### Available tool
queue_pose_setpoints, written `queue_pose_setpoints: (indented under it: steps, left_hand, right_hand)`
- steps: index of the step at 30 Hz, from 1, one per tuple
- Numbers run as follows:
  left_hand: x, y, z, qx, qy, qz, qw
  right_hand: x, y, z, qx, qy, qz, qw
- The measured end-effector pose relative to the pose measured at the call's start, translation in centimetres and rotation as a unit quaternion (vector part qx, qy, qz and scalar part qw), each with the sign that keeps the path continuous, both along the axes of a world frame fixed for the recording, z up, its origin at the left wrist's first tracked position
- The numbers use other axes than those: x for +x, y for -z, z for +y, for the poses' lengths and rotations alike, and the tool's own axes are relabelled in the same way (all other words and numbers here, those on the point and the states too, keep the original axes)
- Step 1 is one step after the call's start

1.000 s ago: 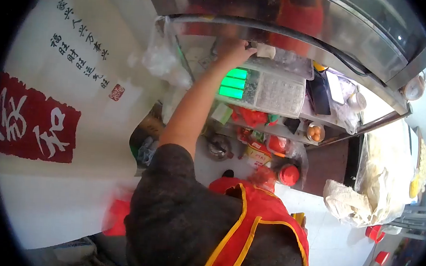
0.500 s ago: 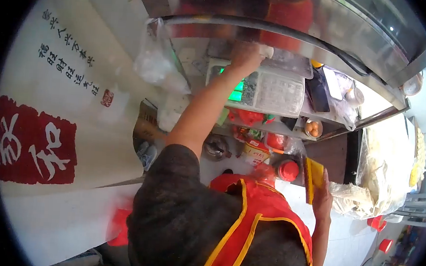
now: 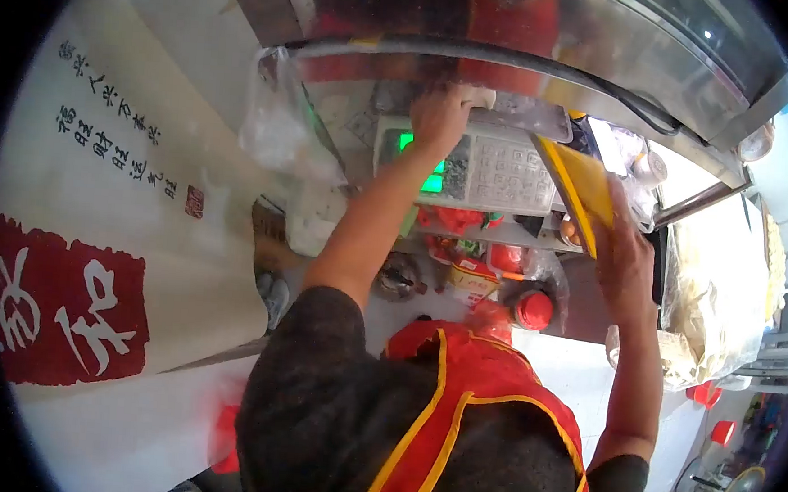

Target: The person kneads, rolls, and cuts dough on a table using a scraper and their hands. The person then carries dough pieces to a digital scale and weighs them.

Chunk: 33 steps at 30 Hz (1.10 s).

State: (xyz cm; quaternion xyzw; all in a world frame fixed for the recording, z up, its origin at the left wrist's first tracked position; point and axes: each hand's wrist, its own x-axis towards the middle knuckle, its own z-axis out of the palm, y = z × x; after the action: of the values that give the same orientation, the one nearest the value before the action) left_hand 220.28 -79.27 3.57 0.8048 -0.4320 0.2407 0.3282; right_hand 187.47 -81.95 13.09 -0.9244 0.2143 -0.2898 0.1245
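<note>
My left hand [image 3: 440, 118] is closed over the steel plate of a digital scale [image 3: 512, 179]. A small whitish lump [image 3: 478, 97], perhaps dough, shows at its fingers; most of the grip is hidden by the back of the hand. Green lit digits and a keypad are on the scale's front, partly behind my left forearm. My right hand [image 3: 626, 260] is wrapped round the lower right side of a flat yellow rectangular thing [image 3: 585, 187], whose exact kind I cannot make out. It is tilted, just right of the keypad.
A steel cabinet edge [image 3: 478, 54] crosses above the scale. Eggs [image 3: 569, 230] sit in a bowl on the shelf below, with a red-lidded jar [image 3: 533, 310] lower down. Plastic-covered pale material [image 3: 711, 292] stands to the right. A plastic bag [image 3: 284, 118] hangs at left.
My right hand has brought the yellow thing up from low on the right to beside the scale. My left hand stays over the scale plate with the whitish lump, shifted slightly left in view.
</note>
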Motion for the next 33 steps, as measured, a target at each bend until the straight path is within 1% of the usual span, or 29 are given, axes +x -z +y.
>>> queue_pose_setpoints:
  steps: [4,7,9,12,15,17,20,21,23,24,26,27,28,30,31,33]
  left_hand:
    - [0.2,0.9,0.3,-0.041,0.014,-0.038,0.998]
    - [-0.6,0.6,2.0,-0.066,0.016,-0.051,0.996]
    - [-1.3,0.2,3.1,-0.072,0.008,-0.057,0.996]
    - [-1.7,-0.1,4.1,-0.108,0.029,-0.041,0.993]
    - [-1.1,1.0,3.8,-0.105,0.026,-0.031,0.994]
    - [-0.7,1.7,3.6,-0.098,0.017,-0.045,0.994]
    - [-0.8,1.3,3.6,-0.086,0.009,-0.047,0.995]
    - [-0.7,1.0,3.8,-0.083,0.008,-0.046,0.996]
    - [0.0,1.0,4.3,-0.053,0.051,-0.064,0.995]
    - [0.3,1.2,4.7,-0.039,0.073,-0.071,0.994]
    - [1.0,1.3,5.7,-0.076,0.090,0.029,0.993]
    - [1.5,1.3,6.4,-0.094,0.100,0.079,0.987]
    - [1.7,1.3,7.6,-0.130,0.113,0.035,0.984]
    - [0.7,0.5,10.7,-0.155,0.119,0.167,0.966]
    - [0.4,-0.2,11.5,-0.166,0.120,0.232,0.951]
    - [0.6,-0.6,12.3,-0.235,0.163,0.396,0.872]
  right_hand:
    - [5.2,-1.9,-0.2,-0.130,-0.033,0.119,0.984]
    - [8.7,-2.4,0.2,-0.190,-0.051,0.153,0.968]
    - [10.8,-2.4,0.2,-0.199,-0.051,0.172,0.963]
    - [13.0,-2.7,0.4,-0.208,-0.047,0.186,0.959]
    - [14.9,-2.8,0.0,-0.222,-0.072,0.184,0.955]
    - [16.4,-2.9,-0.1,-0.243,-0.083,0.190,0.948]
    - [18.2,-3.9,0.5,-0.201,-0.098,0.242,0.944]
    - [18.1,-4.2,0.6,-0.218,-0.096,0.240,0.941]
    - [17.4,-4.6,0.8,-0.253,-0.095,0.236,0.934]
    - [16.6,-4.7,0.5,-0.274,-0.105,0.192,0.936]
    - [14.1,-5.2,-0.6,-0.316,-0.123,0.106,0.935]
    - [12.3,-6.0,-0.1,-0.281,-0.081,0.163,0.942]
    - [10.3,-7.0,0.8,-0.243,-0.039,0.220,0.944]
    - [6.8,-8.0,2.0,-0.180,0.020,0.331,0.926]
    - [5.1,-6.9,1.7,-0.167,0.020,0.300,0.939]
    - [1.4,-3.0,0.4,-0.137,0.019,0.239,0.961]
